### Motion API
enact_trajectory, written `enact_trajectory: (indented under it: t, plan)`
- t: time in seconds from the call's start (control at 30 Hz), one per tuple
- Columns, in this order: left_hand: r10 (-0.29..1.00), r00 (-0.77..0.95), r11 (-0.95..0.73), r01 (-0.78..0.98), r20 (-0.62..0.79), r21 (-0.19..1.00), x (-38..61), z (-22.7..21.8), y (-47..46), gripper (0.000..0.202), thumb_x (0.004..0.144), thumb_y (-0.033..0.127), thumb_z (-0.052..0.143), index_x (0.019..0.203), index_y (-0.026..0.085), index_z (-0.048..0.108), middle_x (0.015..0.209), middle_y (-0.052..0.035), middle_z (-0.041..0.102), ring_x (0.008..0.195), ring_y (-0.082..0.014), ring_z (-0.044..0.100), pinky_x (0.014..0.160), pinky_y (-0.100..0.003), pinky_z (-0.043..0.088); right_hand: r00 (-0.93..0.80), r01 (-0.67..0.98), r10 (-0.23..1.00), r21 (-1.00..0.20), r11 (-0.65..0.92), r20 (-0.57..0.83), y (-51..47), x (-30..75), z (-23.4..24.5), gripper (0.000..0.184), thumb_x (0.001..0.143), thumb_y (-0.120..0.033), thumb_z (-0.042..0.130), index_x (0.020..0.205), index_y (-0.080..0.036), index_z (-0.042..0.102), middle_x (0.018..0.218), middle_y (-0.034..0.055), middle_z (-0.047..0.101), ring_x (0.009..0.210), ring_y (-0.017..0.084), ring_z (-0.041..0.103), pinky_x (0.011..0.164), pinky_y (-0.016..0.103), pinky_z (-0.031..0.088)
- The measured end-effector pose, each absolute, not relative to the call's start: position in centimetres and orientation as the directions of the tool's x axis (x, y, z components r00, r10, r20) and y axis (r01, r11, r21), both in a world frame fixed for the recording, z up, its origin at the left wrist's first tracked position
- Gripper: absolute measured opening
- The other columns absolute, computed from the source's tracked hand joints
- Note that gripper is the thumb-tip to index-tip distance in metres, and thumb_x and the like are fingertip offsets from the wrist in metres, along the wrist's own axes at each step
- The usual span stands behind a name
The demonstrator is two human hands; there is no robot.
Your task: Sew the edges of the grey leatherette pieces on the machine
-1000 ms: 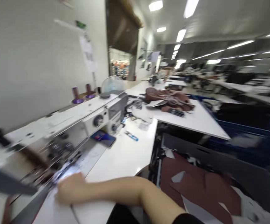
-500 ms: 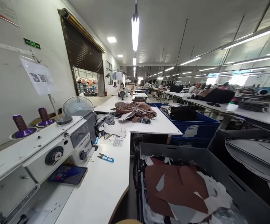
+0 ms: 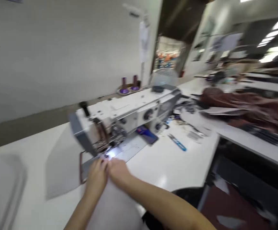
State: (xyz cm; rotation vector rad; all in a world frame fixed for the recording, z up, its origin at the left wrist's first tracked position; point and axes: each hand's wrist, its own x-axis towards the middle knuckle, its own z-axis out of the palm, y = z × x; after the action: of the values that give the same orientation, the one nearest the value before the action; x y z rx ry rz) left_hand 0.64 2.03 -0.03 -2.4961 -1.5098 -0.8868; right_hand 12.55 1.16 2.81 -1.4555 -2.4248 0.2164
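Observation:
My left hand [image 3: 96,175] and my right hand [image 3: 119,171] meet at the front of the white sewing machine [image 3: 139,110], just below its lit needle area. Fingers of both hands are curled close together, their tips blurred; what they pinch is too small and smeared to make out. Pale grey material [image 3: 115,204] spreads below and between my forearms. Left of the needle area, a light grey panel [image 3: 62,166] lies on the white table. A phone [image 3: 147,134] rests under the machine arm, and blue thread snips [image 3: 176,142] lie to its right.
Two purple-based thread cones [image 3: 123,86] stand behind the machine, near a fan [image 3: 165,76]. Brown cut pieces [image 3: 254,105] are heaped on the table at right. Below the table edge, a grey bin [image 3: 254,179] holds brown and grey scraps. Another pale panel [image 3: 2,188] lies at far left.
The view has swung left and down, so the machine now sits mid-picture. Both my hands have come into sight at the needle area; neither showed before. The image is blurred by motion.

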Motion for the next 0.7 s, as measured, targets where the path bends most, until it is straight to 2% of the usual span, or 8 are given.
enact_trajectory:
  t: [0.07, 0.17, 0.27, 0.7]
  plan:
    - [0.849, 0.258, -0.384, 0.901, 0.461, 0.203, -0.8, -0.4, 0.7, 0.028, 0.086, 0.012, 0.043, 0.104, 0.018, 0.063, 0.103, -0.0103, 0.061, 0.096, -0.0226, 0.055, 0.084, -0.039, 0.049, -0.490, 0.821, 0.862, -0.264, 0.506, 0.126, 1.4, 12.0, 2.3, 0.020, 0.095, -0.021, 0.043, 0.108, -0.016, 0.058, 0.104, 0.0103, 0.060, 0.089, 0.019, 0.058, 0.073, 0.033, 0.049]
    - [0.891, 0.203, -0.306, 0.930, 0.407, 0.205, -0.5, -0.3, 0.6, 0.032, 0.086, 0.012, 0.040, 0.106, 0.019, 0.063, 0.110, -0.0092, 0.060, 0.103, -0.0225, 0.052, 0.089, -0.038, 0.047, -0.496, 0.845, 0.866, -0.191, 0.500, 0.070, 1.9, 12.6, 2.1, 0.023, 0.092, -0.009, 0.036, 0.099, -0.013, 0.058, 0.091, 0.0110, 0.060, 0.083, 0.021, 0.057, 0.063, 0.030, 0.045]
    - [0.901, 0.211, -0.303, 0.932, 0.380, 0.200, 0.0, 0.0, 0.8, 0.034, 0.086, 0.010, 0.038, 0.108, 0.018, 0.062, 0.112, -0.0098, 0.059, 0.102, -0.0222, 0.052, 0.088, -0.039, 0.047, -0.485, 0.866, 0.873, -0.109, 0.488, 0.053, 1.9, 13.0, 2.1, 0.021, 0.092, -0.010, 0.036, 0.094, -0.015, 0.056, 0.088, 0.0088, 0.059, 0.080, 0.019, 0.055, 0.059, 0.027, 0.040]
    - [0.836, 0.288, -0.368, 0.926, 0.468, 0.088, -0.7, -0.1, 1.0, 0.037, 0.083, 0.006, 0.038, 0.109, 0.016, 0.062, 0.113, -0.0116, 0.059, 0.107, -0.0247, 0.050, 0.093, -0.040, 0.046, -0.485, 0.871, 0.871, -0.054, 0.489, 0.076, 2.2, 12.8, 1.6, 0.019, 0.092, -0.008, 0.035, 0.088, -0.016, 0.052, 0.083, 0.0068, 0.057, 0.076, 0.018, 0.053, 0.056, 0.026, 0.035]
